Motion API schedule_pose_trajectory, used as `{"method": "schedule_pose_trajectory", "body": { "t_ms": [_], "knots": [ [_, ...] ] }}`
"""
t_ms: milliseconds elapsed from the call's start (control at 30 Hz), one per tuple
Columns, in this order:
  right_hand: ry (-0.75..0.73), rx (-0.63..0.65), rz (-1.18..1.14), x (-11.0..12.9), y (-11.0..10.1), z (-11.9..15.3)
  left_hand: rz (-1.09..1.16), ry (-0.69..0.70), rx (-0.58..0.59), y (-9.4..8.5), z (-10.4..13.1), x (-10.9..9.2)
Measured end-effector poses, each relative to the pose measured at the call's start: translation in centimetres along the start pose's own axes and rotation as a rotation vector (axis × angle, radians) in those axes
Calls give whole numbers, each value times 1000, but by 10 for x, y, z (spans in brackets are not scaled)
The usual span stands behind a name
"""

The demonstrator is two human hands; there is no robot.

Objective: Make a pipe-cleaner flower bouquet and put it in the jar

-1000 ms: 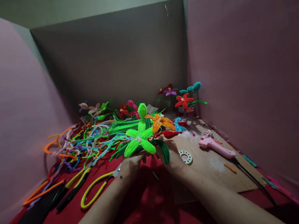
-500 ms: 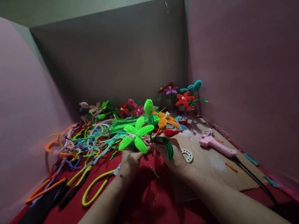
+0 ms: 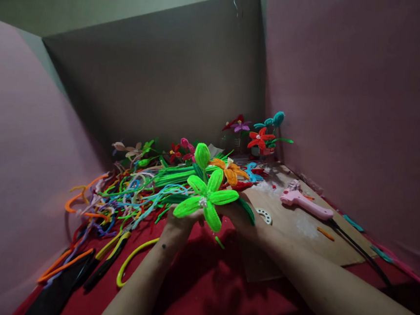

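A bright green five-petalled flower [image 3: 207,199] of fuzzy stems faces the camera, over the place where my two hands meet. Behind it rise a green bud [image 3: 202,156] and an orange flower [image 3: 229,171]. My left hand [image 3: 182,222] is closed on the lower part of this bunch, its fingertips mostly hidden by the petals. From the right my right hand [image 3: 243,219] closes on the same bunch, with a dark green leaf [image 3: 246,209] lying over it. The stems between the hands are hidden.
Tangled coloured fuzzy stems [image 3: 118,193] heap at the left. Yellow-handled pliers [image 3: 133,258] lie beside my left forearm, black-and-yellow ones [image 3: 107,261] farther left. A pink glue gun [image 3: 307,203] and a white ring [image 3: 264,216] rest on a brown board [image 3: 299,234]. More flowers [image 3: 261,138] stand behind.
The green flower has moved right and come closer to the camera, now covering more of the fingers. The bud has shifted left, and the dark leaf has swung right.
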State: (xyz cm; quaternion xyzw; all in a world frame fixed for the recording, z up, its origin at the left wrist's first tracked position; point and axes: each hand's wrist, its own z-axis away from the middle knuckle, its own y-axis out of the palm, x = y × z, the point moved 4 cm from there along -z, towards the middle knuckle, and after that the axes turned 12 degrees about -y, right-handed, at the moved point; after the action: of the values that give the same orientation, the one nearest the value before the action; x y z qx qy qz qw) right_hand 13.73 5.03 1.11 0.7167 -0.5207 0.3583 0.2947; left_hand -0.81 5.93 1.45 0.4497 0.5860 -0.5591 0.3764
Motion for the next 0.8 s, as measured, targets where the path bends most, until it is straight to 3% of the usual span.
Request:
{"method": "schedule_pose_trajectory", "body": {
  "t_ms": [267, 500, 800],
  "knots": [
    [41, -6, -126, -5, 2, 1, 177, -55, 68, 6, 8, -6],
    [78, 41, -163, -27, 4, 0, 9, 142, -15, 1, 11, -3],
    [0, -68, -121, -5, 0, 2, -19, 71, 8, 11, 18, -6]
  ]
}}
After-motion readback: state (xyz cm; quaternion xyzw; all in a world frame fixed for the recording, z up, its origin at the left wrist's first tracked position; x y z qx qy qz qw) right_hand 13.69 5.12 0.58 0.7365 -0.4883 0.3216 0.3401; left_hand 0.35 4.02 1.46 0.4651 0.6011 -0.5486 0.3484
